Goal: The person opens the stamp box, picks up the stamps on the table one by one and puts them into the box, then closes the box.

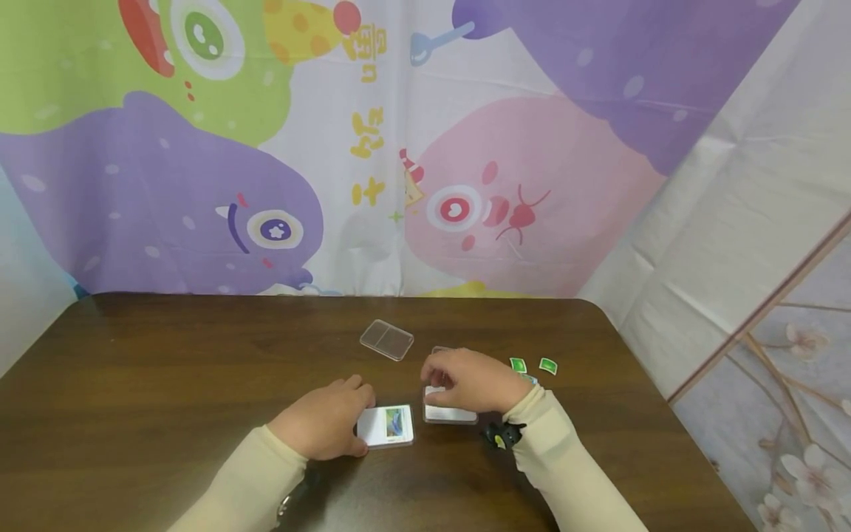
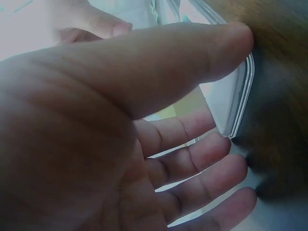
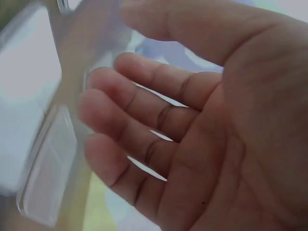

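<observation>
My left hand (image 1: 326, 420) grips the left end of a clear case of white cards (image 1: 387, 427), thumb at the near edge and fingers at the far side. The top card bears a small coloured picture. In the left wrist view the thumb crosses the layered edge of this card case (image 2: 238, 96). Just to the right, my right hand (image 1: 475, 378) hovers over a second clear case with white cards (image 1: 450, 416), covering much of it. Its fingers are loosely bent with nothing between them in the right wrist view, beside a clear plastic case (image 3: 50, 178).
A clear plastic lid (image 1: 387, 340) lies farther back on the brown wooden table (image 1: 166, 369). Two small green pieces (image 1: 518, 365) lie beyond the right wrist, with a bluish piece partly hidden by it. A cartoon-printed cloth (image 1: 359, 244) hangs behind the table.
</observation>
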Tool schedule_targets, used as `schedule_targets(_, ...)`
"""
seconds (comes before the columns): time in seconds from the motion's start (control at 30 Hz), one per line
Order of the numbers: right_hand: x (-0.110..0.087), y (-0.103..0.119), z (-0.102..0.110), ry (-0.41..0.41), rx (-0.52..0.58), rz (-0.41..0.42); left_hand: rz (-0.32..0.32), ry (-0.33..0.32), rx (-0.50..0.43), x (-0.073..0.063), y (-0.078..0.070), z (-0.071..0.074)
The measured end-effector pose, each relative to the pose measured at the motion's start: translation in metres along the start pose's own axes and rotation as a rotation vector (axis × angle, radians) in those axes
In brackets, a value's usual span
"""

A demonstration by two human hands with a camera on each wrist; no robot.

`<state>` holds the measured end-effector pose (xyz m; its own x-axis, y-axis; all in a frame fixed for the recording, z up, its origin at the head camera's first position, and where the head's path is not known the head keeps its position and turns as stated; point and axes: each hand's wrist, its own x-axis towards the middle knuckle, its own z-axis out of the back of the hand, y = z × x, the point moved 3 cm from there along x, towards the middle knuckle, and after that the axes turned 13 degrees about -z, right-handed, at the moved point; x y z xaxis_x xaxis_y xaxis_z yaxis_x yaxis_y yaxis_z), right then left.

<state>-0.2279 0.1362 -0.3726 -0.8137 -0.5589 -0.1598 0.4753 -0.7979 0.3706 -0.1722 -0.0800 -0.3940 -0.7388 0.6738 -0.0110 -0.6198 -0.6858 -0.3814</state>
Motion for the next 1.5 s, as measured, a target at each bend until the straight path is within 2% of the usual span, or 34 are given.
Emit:
schedule_targets(0.13, -0.004, -0.012, 0.01, -0.004, 0.01, -0.054, -0.006, 0.0, 0.001, 0.0, 0.002, -0.001)
schedule_targets(0.33, -0.01, -0.027, 0.019, -0.024, 0.016, -0.226, -0.005, 0.005, -0.005, 0.0, 0.003, -0.002)
schedule_targets(0.57, -0.016, -0.035, 0.024, 0.017, 0.047, -0.272, -0.007, -0.001, -0.004, 0.0, 0.003, -0.001)
schedule_targets(0.77, -0.023, -0.047, 0.031, 0.018, 0.06, -0.4, -0.009, 0.007, 0.005, 0.0, 0.003, -0.001)
schedule_targets(0.93, -0.026, -0.055, 0.032, 0.023, 0.042, -0.491, -0.012, 0.002, 0.003, 0.0, 0.003, -0.002)
schedule_targets(1.2, -0.03, -0.07, 0.036, 0.001, -0.017, -0.593, -0.023, -0.013, 0.005, -0.001, 0.002, -0.001)
schedule_targets(1.37, -0.032, -0.083, 0.035, 0.035, -0.022, -0.642, -0.013, -0.004, 0.005, -0.001, 0.002, -0.002)
schedule_targets(1.5, -0.036, -0.094, 0.033, 0.062, -0.049, -0.711, -0.007, 0.001, 0.001, 0.0, 0.002, -0.002)
